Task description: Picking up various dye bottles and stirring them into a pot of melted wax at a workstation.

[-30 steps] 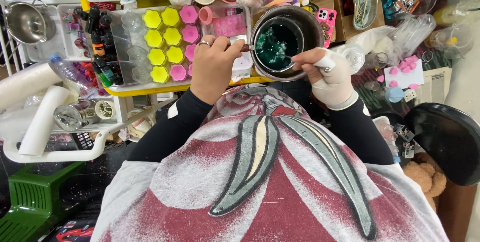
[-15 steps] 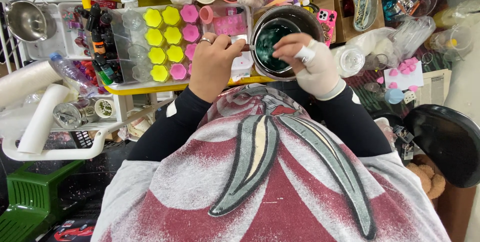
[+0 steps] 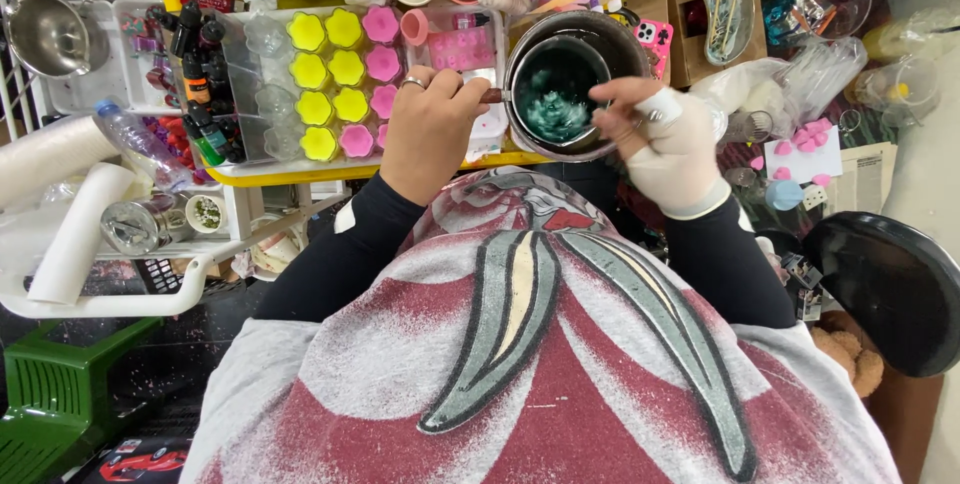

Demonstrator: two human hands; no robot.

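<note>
My left hand (image 3: 432, 129) is closed around the short handle of the small metal pot (image 3: 556, 84), fingers curled, ring showing on one finger. The pot sits inside a larger dark metal pot (image 3: 620, 39) on the yellow tray (image 3: 350, 172), at the tray's right end. Inside the small pot is a teal-green melted mass (image 3: 553, 109), lumpy and glossy. My right hand (image 3: 665, 139) wears a whitish glove over the palm, bare fingertips poking out; it rests at the pot's right rim, fingers pinched over the edge. It seems to hold a thin stirring tool, but I cannot tell for sure, the tool is mostly hidden. Left of the pots, a clear tray holds flower-shaped moulds, yellow ones (image 3: 322, 74) and pink ones (image 3: 381, 62), some filled. A pink block mould (image 3: 462, 47) lies just beside my left hand. Small dark dropper bottles (image 3: 195, 74) stand further left, near a steel bowl (image 3: 50, 34). Paper rolls (image 3: 75, 234) lie on the white side cart. Black stool seat (image 3: 890, 289) at my right.
</note>
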